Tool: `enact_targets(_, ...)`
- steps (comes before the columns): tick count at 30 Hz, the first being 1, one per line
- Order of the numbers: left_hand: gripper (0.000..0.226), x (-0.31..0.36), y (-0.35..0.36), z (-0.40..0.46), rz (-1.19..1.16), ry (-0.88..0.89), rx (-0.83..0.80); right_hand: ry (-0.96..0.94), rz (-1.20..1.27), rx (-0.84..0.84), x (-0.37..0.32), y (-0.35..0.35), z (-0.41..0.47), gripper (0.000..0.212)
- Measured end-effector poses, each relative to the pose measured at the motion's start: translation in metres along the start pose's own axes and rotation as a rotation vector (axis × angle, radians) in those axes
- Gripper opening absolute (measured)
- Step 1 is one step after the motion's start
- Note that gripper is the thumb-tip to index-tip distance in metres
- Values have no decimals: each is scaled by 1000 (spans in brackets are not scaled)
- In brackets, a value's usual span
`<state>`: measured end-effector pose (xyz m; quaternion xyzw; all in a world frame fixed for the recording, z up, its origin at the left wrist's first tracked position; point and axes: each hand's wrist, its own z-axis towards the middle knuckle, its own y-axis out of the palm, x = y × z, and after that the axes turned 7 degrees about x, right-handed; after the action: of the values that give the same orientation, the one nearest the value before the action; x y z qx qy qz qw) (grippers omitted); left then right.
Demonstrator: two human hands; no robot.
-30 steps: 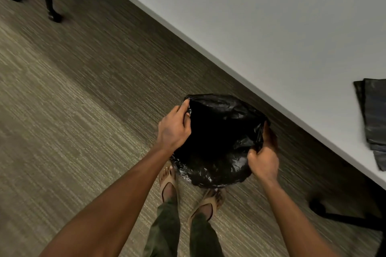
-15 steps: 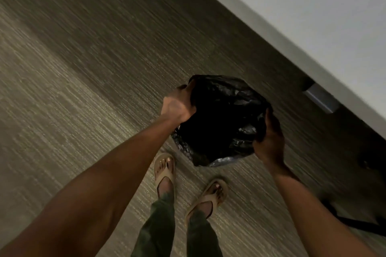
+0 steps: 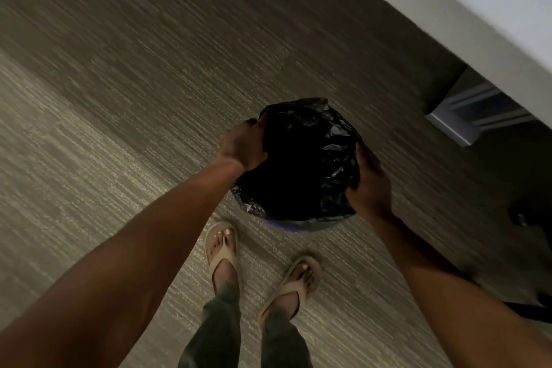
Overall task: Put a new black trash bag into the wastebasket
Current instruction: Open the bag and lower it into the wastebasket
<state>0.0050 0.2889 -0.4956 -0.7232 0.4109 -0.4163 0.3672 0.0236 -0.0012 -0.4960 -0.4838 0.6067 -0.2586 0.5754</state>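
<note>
Striped grey carpet floor (image 3: 125,116) under two sandalled feet (image 3: 222,251), perhaps the bag-lined wastebasket (image 3: 301,225).

A single head-worn camera looked steeply down from standing height at the carpet (image 3: 125,116), tilted so the table (image 3: 490,6) edge ran diagonally across the upper right, the wearer's feet (image 3: 222,243) directly below.

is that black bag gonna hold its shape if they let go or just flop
Likely floppy: the black trash bag is thin, crinkled film, creased all over. It probably feels very light and a bit slippery, given its glossy highlights. Where the left hand and right hand pinch its edge, it may slump inward once released.
</note>
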Motion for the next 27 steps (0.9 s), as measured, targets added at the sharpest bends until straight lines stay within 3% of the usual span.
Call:
enact_targets(4,76,-6,11,19,11,16,-4,15,-40,-19,4,9,20,83)
enact_targets(10,54,-16,27,36,1,-110,-26,50,-138,-17,16,21,40,80)
enact_targets(15,55,-27,36,41,-38,-133,-58,81,-219,-176,36,28,46,79)
enact_targets(22,59,-34,33,57,-113,-138,-29,59,-268,-182,47,30,65,87)
enact_targets(27,59,-42,36,68,-97,-149,-123,60,-286,-255,44,34,78,89)
